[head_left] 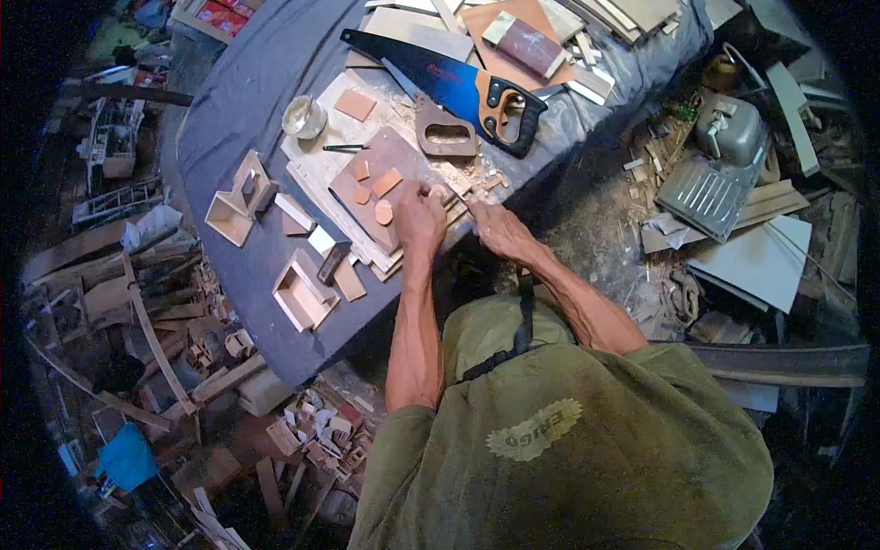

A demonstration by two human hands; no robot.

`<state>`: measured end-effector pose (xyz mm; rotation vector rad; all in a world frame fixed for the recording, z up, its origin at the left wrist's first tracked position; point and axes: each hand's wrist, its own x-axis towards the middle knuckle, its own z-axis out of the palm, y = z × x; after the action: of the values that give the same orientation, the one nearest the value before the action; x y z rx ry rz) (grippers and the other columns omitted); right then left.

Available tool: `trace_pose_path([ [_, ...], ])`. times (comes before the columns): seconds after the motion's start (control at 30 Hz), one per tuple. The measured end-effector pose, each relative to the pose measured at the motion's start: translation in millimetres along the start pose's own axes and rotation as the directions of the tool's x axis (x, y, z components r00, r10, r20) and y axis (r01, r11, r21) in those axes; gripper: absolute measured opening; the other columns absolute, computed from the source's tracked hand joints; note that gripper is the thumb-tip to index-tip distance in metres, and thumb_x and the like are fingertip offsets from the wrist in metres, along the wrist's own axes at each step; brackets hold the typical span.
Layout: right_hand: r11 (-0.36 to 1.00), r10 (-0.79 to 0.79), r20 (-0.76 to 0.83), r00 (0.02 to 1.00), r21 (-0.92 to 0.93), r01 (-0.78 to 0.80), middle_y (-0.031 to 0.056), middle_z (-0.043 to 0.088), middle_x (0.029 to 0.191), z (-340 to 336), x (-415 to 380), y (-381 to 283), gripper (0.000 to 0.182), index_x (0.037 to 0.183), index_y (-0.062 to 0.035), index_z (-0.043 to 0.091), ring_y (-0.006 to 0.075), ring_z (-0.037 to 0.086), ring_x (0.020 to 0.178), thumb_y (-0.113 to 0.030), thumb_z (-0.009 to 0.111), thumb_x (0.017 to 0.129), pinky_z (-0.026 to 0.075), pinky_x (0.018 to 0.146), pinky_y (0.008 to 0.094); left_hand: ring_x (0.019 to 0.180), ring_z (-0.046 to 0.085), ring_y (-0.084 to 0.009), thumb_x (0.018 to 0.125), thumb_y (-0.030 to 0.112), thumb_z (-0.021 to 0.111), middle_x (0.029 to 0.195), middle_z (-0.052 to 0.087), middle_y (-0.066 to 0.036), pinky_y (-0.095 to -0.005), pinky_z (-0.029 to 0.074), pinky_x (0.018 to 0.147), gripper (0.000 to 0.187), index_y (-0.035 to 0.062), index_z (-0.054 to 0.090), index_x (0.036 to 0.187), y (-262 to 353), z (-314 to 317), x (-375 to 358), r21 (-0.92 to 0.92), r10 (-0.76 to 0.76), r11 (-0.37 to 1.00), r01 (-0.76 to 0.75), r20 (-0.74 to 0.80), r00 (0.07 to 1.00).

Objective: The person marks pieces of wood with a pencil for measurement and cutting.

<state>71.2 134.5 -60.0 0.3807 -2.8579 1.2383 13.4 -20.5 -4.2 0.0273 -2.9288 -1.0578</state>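
My left hand (421,218) rests at the near edge of a brown board (403,163), its fingers curled in a pinch. Whatever lies between them is too small to make out. Beside it is my right hand (500,230), closed, with a small reddish tip showing at its fingers; the rest is hidden. Just left of my left hand, a small many-sided wood piece (383,212) lies on the board with several other small cut pieces (389,181). A thin dark pencil-like tool (346,148) lies beyond them. Sawdust (467,172) is scattered ahead of my hands.
A blue-bladed handsaw (451,84) and a wooden-handled saw (446,136) lie ahead. A glass jar (303,119) stands at the left, near open wooden boxes (305,290). Beyond the saws sits a sanding block (524,46). A metal sink (715,174) lies among scraps at the right.
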Motion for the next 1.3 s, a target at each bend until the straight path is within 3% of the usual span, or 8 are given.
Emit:
trace_pose_path([
  [0.43,0.998,-0.057,0.030,0.998,-0.004,0.057,0.0269,0.059,0.063,3,2,3,0.017,0.096,0.0073,0.051,0.0397,0.066,0.060,-0.008,0.042,0.095,0.051,0.049,0.0470,0.085,0.066,-0.0413,0.076,0.016,0.075,0.087,0.069,-0.022,-0.0458,0.051,0.077,0.020,0.0010,0.066,0.086,4,2,17,0.102,-0.159,0.983,0.151,0.080,0.984],
  [0.53,0.958,-0.182,0.004,0.983,-0.224,0.178,0.0243,0.058,0.061,5,2,-5,0.015,0.093,0.0063,0.050,0.0383,0.064,0.055,-0.006,0.042,0.093,0.050,0.047,0.0470,0.086,0.065,-0.0422,0.077,0.015,0.073,0.086,0.068,-0.023,-0.0467,0.050,0.078,0.019,0.0008,0.066,0.087,1,2,15,0.089,-0.172,0.982,0.165,0.083,0.982],
  [0.7,0.993,0.019,0.079,0.997,-0.114,-0.009,0.0220,0.056,0.061,0,6,-15,0.012,0.091,0.0050,0.049,0.0355,0.063,0.055,-0.006,0.044,0.093,0.049,0.045,0.0448,0.082,0.064,-0.0452,0.078,0.011,0.067,0.079,0.065,-0.026,-0.0492,0.049,0.076,0.016,-0.0016,0.064,0.089,-3,12,-1,-0.024,0.112,0.993,-0.116,-0.134,0.985],
  [0.83,0.990,-0.008,0.038,0.999,-0.143,0.013,0.0211,0.053,0.059,9,4,-10,0.025,0.089,0.0036,0.050,0.0356,0.062,0.059,-0.018,0.042,0.098,0.050,0.053,0.0459,0.080,0.062,-0.0479,0.080,0.011,0.064,0.077,0.063,-0.027,-0.0514,0.049,0.074,0.020,-0.0027,0.062,0.094,12,0,-4,-0.050,0.076,0.996,-0.074,0.028,0.997],
  [0.93,0.895,0.318,0.170,0.933,0.272,-0.354,0.0207,0.055,0.061,-2,7,-17,0.045,0.083,0.0026,0.053,0.0358,0.059,0.061,-0.033,0.033,0.102,0.048,0.063,0.0469,0.080,0.062,-0.0484,0.080,0.011,0.064,0.078,0.064,-0.028,-0.0519,0.048,0.073,0.022,-0.0024,0.062,0.097,3,6,-8,0.037,0.058,0.998,-0.058,0.001,0.998],
  [1.03,0.681,0.463,0.319,0.827,0.470,-0.562,0.0182,0.057,0.063,4,14,-11,0.063,0.077,0.0022,0.055,0.0336,0.056,0.063,-0.047,0.024,0.102,0.044,0.070,0.0454,0.082,0.063,-0.0480,0.081,0.013,0.065,0.081,0.065,-0.028,-0.0518,0.048,0.073,0.023,-0.0024,0.062,0.098,5,10,-10,0.063,0.055,0.997,-0.052,-0.050,0.997],
  [1.1,0.730,0.459,0.285,0.841,0.418,-0.541,0.0163,0.057,0.064,-4,8,-17,0.065,0.076,0.0020,0.056,0.0309,0.056,0.064,-0.048,0.024,0.102,0.044,0.068,0.0434,0.085,0.064,-0.0475,0.082,0.014,0.066,0.085,0.065,-0.029,-0.0521,0.048,0.074,0.025,-0.0024,0.062,0.100,10,6,-10,0.053,-0.021,0.998,0.020,0.010,1.000],
  [1.3,0.783,0.434,0.152,0.888,0.425,-0.455,0.0128,0.057,0.064,-2,-5,-6,0.069,0.075,0.0009,0.057,0.0274,0.055,0.063,-0.056,0.026,0.100,0.043,0.065,0.0401,0.077,0.064,-0.0385,0.078,0.014,0.069,0.083,0.066,-0.022,-0.0438,0.050,0.070,0.026,-0.0021,0.066,0.098,3,9,-12,0.027,0.099,0.995,-0.097,-0.080,0.992],
])
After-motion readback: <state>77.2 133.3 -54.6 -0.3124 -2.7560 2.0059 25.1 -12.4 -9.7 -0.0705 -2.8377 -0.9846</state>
